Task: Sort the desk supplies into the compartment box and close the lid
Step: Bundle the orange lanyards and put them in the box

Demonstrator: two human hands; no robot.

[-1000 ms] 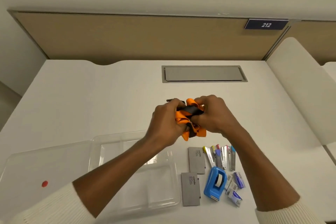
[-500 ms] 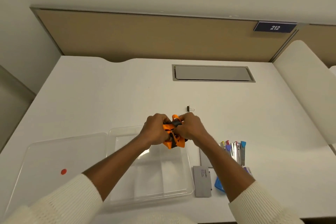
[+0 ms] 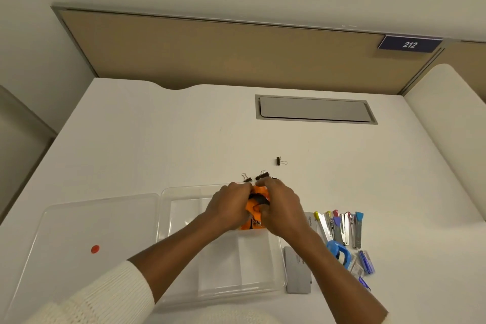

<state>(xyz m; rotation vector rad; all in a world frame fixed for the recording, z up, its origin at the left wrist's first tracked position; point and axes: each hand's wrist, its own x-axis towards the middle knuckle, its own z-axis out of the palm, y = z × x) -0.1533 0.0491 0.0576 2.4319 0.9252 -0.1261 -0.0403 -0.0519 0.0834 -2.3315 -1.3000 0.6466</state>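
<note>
The crumpled orange and black pouch (image 3: 254,212) is clenched between both hands, the left hand (image 3: 229,206) and the right hand (image 3: 282,206) each holding a firm grip on it from either side. It hangs over the far right compartment of the clear plastic compartment box (image 3: 278,265), which sits on the white worktop (image 3: 157,144). Left of the box lies its clear lid (image 3: 79,239), marked with a red dot sticker. Just beyond the box are small black binder clips (image 3: 263,175). Right of the box lie grey staple boxes (image 3: 297,273) with print too small to read, coloured staplers (image 3: 342,226) and a blue tape dispenser (image 3: 339,252). Farther beyond the box, a dark blue plate (image 3: 409,44) reads "212".
</note>
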